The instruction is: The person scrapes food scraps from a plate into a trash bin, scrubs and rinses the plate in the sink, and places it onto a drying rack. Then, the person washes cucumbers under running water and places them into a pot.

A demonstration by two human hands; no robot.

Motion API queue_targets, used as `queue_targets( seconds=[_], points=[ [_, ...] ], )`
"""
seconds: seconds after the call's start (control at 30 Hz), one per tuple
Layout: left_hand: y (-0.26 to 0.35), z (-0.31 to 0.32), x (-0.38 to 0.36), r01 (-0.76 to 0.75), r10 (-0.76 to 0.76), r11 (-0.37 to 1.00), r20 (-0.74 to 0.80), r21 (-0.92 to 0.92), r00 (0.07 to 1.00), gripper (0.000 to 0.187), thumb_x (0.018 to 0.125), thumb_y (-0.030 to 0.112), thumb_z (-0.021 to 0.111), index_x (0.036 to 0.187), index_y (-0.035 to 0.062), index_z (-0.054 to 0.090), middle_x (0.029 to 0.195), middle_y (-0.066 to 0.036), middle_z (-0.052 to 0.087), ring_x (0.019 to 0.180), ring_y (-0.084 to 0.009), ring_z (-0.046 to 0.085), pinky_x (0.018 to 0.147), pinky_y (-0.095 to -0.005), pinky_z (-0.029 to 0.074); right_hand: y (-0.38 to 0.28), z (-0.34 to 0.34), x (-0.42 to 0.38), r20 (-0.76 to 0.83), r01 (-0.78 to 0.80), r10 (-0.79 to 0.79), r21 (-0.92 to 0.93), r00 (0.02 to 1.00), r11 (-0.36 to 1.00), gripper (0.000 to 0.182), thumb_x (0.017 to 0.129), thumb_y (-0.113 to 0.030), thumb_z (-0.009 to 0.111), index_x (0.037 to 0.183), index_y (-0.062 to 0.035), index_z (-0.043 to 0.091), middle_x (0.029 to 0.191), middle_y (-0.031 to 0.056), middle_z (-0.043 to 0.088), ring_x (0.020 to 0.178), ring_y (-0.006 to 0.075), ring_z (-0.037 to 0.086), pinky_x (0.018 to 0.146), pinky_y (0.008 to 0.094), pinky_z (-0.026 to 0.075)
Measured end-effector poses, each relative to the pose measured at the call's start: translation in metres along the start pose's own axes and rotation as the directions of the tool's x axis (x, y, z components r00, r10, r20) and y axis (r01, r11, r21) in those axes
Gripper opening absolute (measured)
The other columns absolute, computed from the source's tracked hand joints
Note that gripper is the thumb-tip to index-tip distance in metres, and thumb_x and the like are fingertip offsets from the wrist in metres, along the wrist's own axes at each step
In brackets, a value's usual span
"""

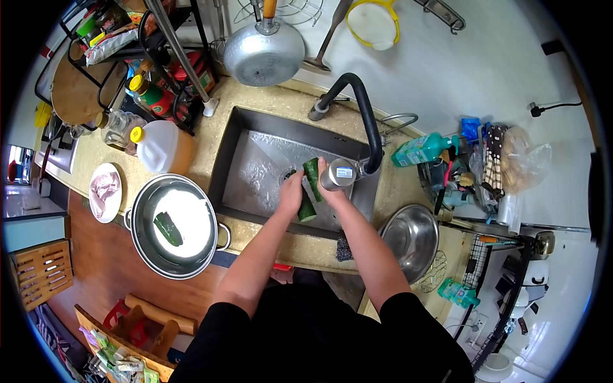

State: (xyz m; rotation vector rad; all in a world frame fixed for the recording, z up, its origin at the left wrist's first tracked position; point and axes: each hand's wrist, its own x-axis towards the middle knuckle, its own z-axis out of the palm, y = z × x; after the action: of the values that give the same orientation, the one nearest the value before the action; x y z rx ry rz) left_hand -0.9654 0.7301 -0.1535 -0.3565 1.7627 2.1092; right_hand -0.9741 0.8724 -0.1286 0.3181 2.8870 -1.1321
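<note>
Both of my hands are over the sink (230, 153), under the black faucet (367, 102) and its spray head. My left hand (292, 193) is closed on a dark green cucumber piece (306, 209), whose pale cut end faces me. In my right hand (330, 184), partly hidden by the spray head, is another cucumber piece (311, 175). The two pieces are close together. Left of the sink, a third cucumber piece (168, 228) lies in a large steel pot (142, 246). Water wets the sink floor.
A jug of amber liquid (159, 148) and a plate with pale pink meat (104, 191) stand on the left. At the right are a steel bowl (408, 239) and a green soap bottle (421, 150). A pan (265, 57) hangs on the wall behind the sink.
</note>
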Motion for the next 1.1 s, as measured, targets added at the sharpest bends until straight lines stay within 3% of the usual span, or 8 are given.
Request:
queue_targets(
  seconds=[0.33,0.43,0.47,0.53,0.63,0.73,0.93,1.1],
  points=[
    [0.077,0.027,-0.013,0.413,-0.401,0.867,0.100,-0.281,0.911,0.037,0.082,0.028,0.073,0.100,-0.0029,0.068,0.095,-0.011,0.068,0.080,-0.0187,0.066,0.071,-0.0336,0.055,-0.040,-0.038,-0.055,-0.142,0.211,-0.222,-0.085,0.965,0.974,0.028,0.094,-0.026,0.057,0.112,-0.0058,0.066,0.098,0.0228,0.069,0.092,0.0441,0.065,0.079,0.0474,0.052],
    [0.077,0.028,-0.018,0.367,-0.350,0.886,0.112,-0.283,0.930,0.029,0.081,0.025,0.072,0.092,-0.0011,0.069,0.088,-0.009,0.068,0.077,-0.0183,0.065,0.069,-0.0319,0.054,0.007,-0.025,-0.030,0.043,-0.010,0.005,0.119,0.999,0.993,0.024,0.094,-0.024,0.059,0.103,-0.0032,0.067,0.092,0.0171,0.071,0.088,0.0383,0.068,0.075,0.0439,0.053],
    [0.082,0.026,-0.020,0.360,-0.335,0.889,0.135,-0.281,0.932,0.028,0.080,0.024,0.073,0.092,-0.0011,0.069,0.087,-0.009,0.067,0.077,-0.0182,0.065,0.069,-0.0318,0.054,-0.017,-0.050,-0.024,0.500,-0.673,0.506,0.238,0.703,0.700,0.026,0.093,-0.026,0.063,0.095,0.0002,0.065,0.082,0.0103,0.070,0.082,0.0319,0.069,0.072,0.0403,0.054],
    [0.052,0.024,0.001,0.380,-0.372,0.900,0.080,-0.215,0.925,0.031,0.081,0.025,0.071,0.094,-0.0029,0.067,0.089,-0.012,0.067,0.078,-0.0210,0.065,0.069,-0.0353,0.053,0.011,-0.055,-0.009,0.728,-0.765,0.405,0.252,0.554,0.593,0.032,0.090,-0.030,0.068,0.096,0.0005,0.064,0.082,0.0081,0.068,0.083,0.0283,0.068,0.074,0.0392,0.054],
    [0.036,0.027,0.028,0.452,-0.475,0.854,-0.029,-0.258,0.880,0.034,0.082,0.027,0.068,0.093,-0.0047,0.066,0.090,-0.015,0.066,0.078,-0.0235,0.063,0.070,-0.0390,0.051,-0.030,-0.045,-0.034,0.082,0.025,-0.041,0.182,0.996,0.983,0.031,0.089,-0.030,0.070,0.098,-0.0013,0.063,0.088,0.0106,0.067,0.088,0.0292,0.067,0.077,0.0391,0.054],
    [0.037,0.028,0.029,0.474,-0.558,0.788,-0.129,-0.393,0.820,0.032,0.082,0.026,0.069,0.091,-0.0046,0.065,0.085,-0.013,0.065,0.073,-0.0210,0.062,0.068,-0.0365,0.051,-0.035,-0.037,-0.043,-0.141,0.415,-0.435,-0.149,0.889,0.897,0.039,0.088,-0.030,0.072,0.110,-0.0002,0.060,0.095,0.0148,0.066,0.085,0.0285,0.065,0.079,0.0384,0.051],
    [0.041,0.024,0.002,0.180,-0.242,0.855,-0.068,-0.486,0.968,0.018,0.078,0.017,0.074,0.080,0.0035,0.062,0.076,-0.006,0.062,0.066,-0.0159,0.060,0.064,-0.0321,0.050,-0.004,-0.018,-0.023,0.353,-0.612,0.508,0.565,0.786,0.554,0.037,0.089,-0.035,0.070,0.109,-0.0052,0.060,0.088,0.0117,0.063,0.076,0.0290,0.062,0.071,0.0397,0.050],
    [0.036,0.026,0.022,0.457,-0.569,0.739,-0.098,-0.495,0.816,0.030,0.075,0.024,0.076,0.089,0.0007,0.064,0.081,-0.007,0.063,0.068,-0.0196,0.060,0.064,-0.0347,0.049,-0.053,-0.053,-0.036,-0.052,0.466,-0.495,-0.260,0.868,0.845,0.031,0.089,-0.029,0.069,0.109,-0.0058,0.061,0.088,0.0135,0.064,0.079,0.0340,0.063,0.071,0.0420,0.049]
  ],
)
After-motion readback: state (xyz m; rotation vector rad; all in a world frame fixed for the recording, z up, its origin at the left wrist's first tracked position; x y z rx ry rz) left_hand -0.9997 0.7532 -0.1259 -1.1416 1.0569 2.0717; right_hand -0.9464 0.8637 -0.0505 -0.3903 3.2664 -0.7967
